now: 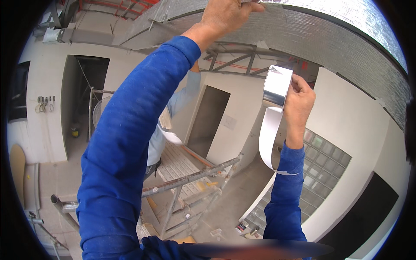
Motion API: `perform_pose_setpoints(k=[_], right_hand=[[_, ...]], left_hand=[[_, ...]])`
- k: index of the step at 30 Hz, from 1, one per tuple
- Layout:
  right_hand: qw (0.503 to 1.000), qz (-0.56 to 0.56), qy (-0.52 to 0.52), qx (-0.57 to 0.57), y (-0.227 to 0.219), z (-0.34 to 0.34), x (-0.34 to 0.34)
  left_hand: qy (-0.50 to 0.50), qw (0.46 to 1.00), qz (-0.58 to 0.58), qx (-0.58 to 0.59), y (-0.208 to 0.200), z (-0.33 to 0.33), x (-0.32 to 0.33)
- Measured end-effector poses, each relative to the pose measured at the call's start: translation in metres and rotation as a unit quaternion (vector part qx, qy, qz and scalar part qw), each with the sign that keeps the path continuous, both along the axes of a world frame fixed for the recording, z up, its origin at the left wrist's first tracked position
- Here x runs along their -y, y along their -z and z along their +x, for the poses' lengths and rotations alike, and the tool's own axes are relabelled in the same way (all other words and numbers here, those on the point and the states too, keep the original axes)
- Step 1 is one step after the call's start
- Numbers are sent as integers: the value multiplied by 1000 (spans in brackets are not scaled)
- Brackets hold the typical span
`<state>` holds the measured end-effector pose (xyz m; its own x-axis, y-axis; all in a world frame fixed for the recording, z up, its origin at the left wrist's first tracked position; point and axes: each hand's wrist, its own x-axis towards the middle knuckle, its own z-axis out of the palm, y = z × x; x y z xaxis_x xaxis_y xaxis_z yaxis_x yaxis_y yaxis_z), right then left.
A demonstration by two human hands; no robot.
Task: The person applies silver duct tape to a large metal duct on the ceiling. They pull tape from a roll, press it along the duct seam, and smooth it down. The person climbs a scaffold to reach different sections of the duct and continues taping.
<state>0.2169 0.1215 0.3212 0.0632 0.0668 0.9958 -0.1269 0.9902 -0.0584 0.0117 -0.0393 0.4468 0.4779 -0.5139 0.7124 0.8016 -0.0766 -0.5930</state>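
In my right hand [299,102] is a roll of shiny silver foil tape [277,84], gripped from its right side. A white strip of backing paper [268,138] hangs from the roll and curls at its lower end by my right sleeve. My left hand [227,15] is raised at the top edge, against the silver foil-covered duct [290,37]. Its thumb points to the right; the other fingers are mostly hidden or cut off by the picture's edge.
Below me runs a metal scaffold rail [195,175] beside a perforated scaffold plank [182,169]. A person in a light-blue shirt [157,145] stands behind my left arm, partly hidden. A glass-block window [325,164] and doorways line the white walls. Steel trusses [234,63] hang overhead.
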Motion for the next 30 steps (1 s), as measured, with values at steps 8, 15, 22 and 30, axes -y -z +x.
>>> perform_pose_setpoints(k=[8,15,22,30], right_hand=[[999,12,33,7,15,33,-10],[998,-24,57,15,25,46,-28],[991,-20,123,50,21,33,-40],[984,-34,138,110,36,41,-44]], left_hand=[[-83,992,-28,87,52,-59,25],[-195,950,-167,177,170,-100,59],[-214,902,-297,231,253,-97,67],[78,625,-538,561,397,-108,103]])
